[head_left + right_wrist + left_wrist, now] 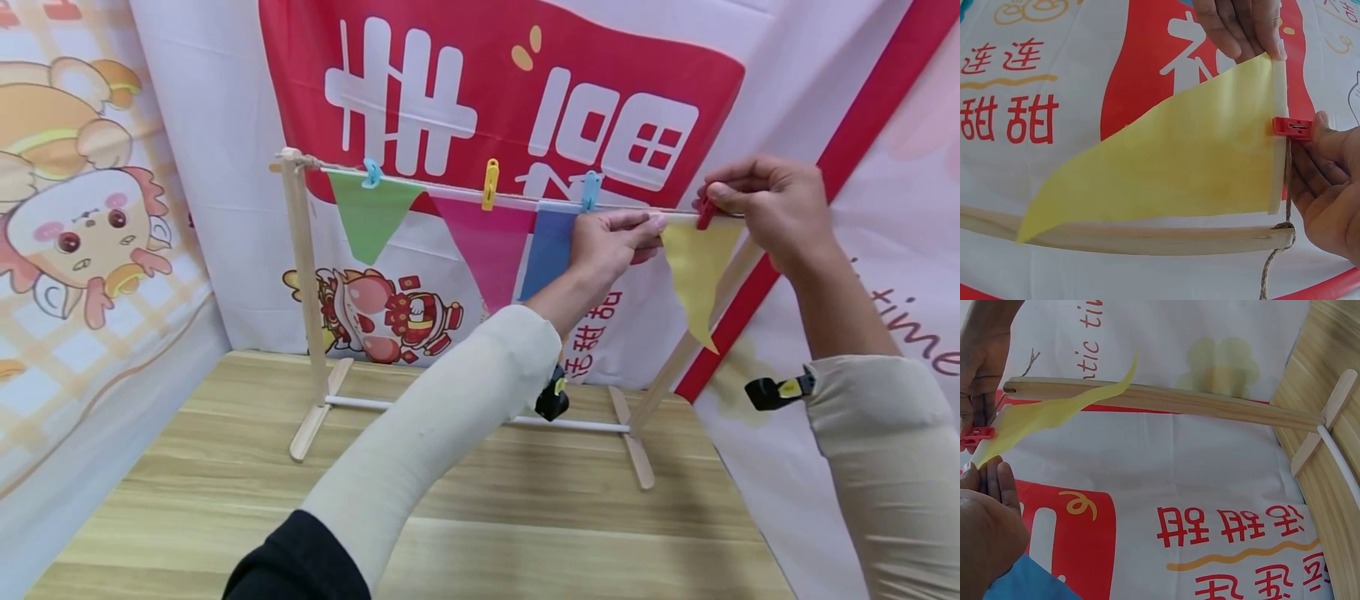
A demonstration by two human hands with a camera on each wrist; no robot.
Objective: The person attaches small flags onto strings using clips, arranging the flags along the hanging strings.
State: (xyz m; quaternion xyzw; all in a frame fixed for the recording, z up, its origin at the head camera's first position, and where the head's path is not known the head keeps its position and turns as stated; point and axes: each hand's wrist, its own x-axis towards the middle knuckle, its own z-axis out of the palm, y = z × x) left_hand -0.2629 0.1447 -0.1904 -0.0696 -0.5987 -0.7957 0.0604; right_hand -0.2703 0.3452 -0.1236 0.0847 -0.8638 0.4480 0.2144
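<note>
A yellow triangular pennant (1197, 144) hangs at the right end of a twine line, its white top edge along the string. My right hand (783, 208) pinches a red clothespin (1292, 128), whose jaws sit over that white edge. With thumb and fingers, my left hand (611, 246) pinches the pennant's left top corner. Further left hang a blue pennant (547, 250) under a light blue clothespin (591, 190), a pink pennant (487, 242) under a yellow clothespin (491, 183), and a green pennant (372, 212) under another blue clothespin (372, 173).
The twine is tied between a left wooden post (303, 275) and a right wooden post (1179, 403), each on a flat wooden foot. A white rod (352, 402) joins them low down. The stand rests on a wood-grain table (450, 533); printed cloth (247, 275) hangs behind and beside it.
</note>
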